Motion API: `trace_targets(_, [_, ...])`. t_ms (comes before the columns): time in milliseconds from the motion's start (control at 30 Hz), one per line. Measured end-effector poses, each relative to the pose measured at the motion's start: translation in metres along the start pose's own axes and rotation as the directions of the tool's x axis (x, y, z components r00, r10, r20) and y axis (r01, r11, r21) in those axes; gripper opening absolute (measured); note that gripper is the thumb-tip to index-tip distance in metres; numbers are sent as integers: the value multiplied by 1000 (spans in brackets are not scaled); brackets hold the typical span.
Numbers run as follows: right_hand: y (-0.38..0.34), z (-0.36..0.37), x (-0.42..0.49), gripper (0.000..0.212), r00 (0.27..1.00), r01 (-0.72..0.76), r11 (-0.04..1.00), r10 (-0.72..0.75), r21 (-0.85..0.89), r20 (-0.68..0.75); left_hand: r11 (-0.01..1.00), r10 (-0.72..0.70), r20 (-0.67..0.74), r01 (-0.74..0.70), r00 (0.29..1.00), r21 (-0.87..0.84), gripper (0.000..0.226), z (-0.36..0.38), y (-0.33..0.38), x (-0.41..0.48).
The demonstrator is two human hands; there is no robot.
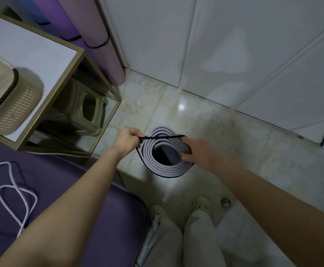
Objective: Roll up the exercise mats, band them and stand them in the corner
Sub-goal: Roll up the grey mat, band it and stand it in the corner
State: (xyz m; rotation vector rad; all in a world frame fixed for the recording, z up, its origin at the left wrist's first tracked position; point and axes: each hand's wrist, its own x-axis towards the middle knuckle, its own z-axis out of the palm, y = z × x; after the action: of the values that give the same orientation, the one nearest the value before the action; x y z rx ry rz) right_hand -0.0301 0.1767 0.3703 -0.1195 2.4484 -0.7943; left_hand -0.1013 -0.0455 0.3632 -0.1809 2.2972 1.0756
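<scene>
Head camera, looking down: a grey rolled mat [163, 169] stands on end on the tiled floor [234, 151] near the wall. The left hand [127, 139] pinches a dark band [163, 137] stretched across the roll's top, and the blurred right hand [199, 153] grips its right rim. Purple rolled mats [99, 39] lean in the corner beside a side table [32, 54].

We find no text, label, brand, number or sign that we can read anywhere in this view.
</scene>
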Motion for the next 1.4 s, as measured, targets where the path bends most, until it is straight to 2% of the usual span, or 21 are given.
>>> trace_targets(67, [6,-5,-1,41,1000,-12,999,12,-49,7,971,121,45,-128,992,202,24,3,13,0])
trace_targets(133, [11,-12,-1,46,1000,-21,993,23,-113,15,878,312,130,-338,941,340,25,7,28,-1])
trace_targets(167, [13,-14,-1,49,1000,-27,990,29,-140,9,859,354,178,-395,918,327,29,9,33,1])
trace_targets(233, [13,-16,-2,52,999,-50,982,48,-184,-16,877,360,228,-411,905,250,35,11,40,4])
trace_targets(300, [10,-17,-3,56,998,-55,973,51,-226,-23,895,330,226,-380,916,234,41,13,45,9])
trace_targets(367, [5,-16,-3,57,998,-61,960,63,-273,1,911,273,210,-323,939,258,38,16,49,16])
trace_targets(467, [-2,-16,-2,58,997,-46,957,60,-287,41,959,89,213,-142,973,245,38,20,51,23])
trace_targets(567, [2,-18,-2,58,998,-7,945,26,-326,54,988,-62,263,23,963,151,41,22,45,24])
trace_targets(667, [10,-20,-3,55,1000,16,931,-8,-365,24,994,-105,300,98,948,37,41,22,41,23])
trace_targets(767, [13,-16,-3,54,999,32,919,-25,-393,23,995,-82,349,93,934,-17,34,17,39,25])
trace_targets(800, [13,-16,-2,54,999,36,916,-27,-399,27,998,-52,371,63,927,-19,31,16,39,24])
trace_targets(867, [12,-16,1,54,999,37,910,-27,-412,29,983,114,384,-160,916,92,32,15,41,23])
trace_targets(933, [12,-18,3,53,999,35,894,-31,-447,16,823,343,446,-493,827,282,41,16,46,25])
trace_targets(967, [11,-19,3,52,999,31,883,-31,-468,7,737,413,484,-596,771,320,42,18,50,27])
trace_targets(1000, [11,-19,3,52,999,28,876,-32,-481,0,703,440,504,-634,743,322,38,20,53,29])
trace_targets(1033, [11,-18,2,52,999,30,874,-34,-485,1,713,443,501,-631,744,306,32,21,54,31])
trace_targets(1100, [12,-16,-2,52,999,45,883,-44,-467,14,791,387,458,-544,800,282,25,24,52,36])
trace_targets(1200, [17,-17,-5,56,999,42,891,-42,-452,9,981,151,424,-189,893,49,34,27,44,39])
trace_targets(1267, [18,-17,-4,57,999,34,890,-36,-454,3,991,43,380,9,924,-135,41,30,39,40])
trace_targets(1333, [18,-18,0,56,999,37,893,-41,-449,2,969,-12,271,77,963,-234,43,33,32,40])
trace_targets(1400, [18,-19,5,54,998,50,902,-56,-429,-1,988,-17,127,36,992,-147,39,34,21,41])
